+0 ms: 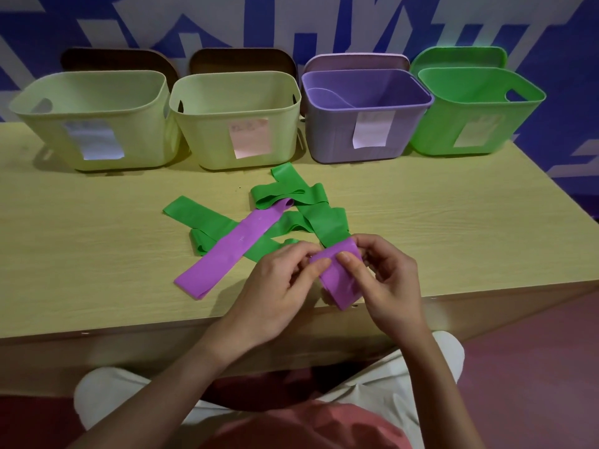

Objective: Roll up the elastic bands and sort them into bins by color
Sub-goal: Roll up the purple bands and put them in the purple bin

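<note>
Your left hand (285, 280) and right hand (385, 277) both pinch the purple band (340, 280) above the table (97, 254) edge, green bands (311, 218) just behind

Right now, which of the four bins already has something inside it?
The purple bin, third from the left: a purple band lies curled inside. No contents are visible in the two pale yellow-green bins or the green bin.

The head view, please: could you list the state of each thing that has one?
Left hand: pinching held purple band.
Right hand: pinching it too.
Held purple band: partly rolled.
Flat purple band: unrolled.
Green bands: unrolled, tangled.
Purple bin: open.
Green bin: open.
</note>
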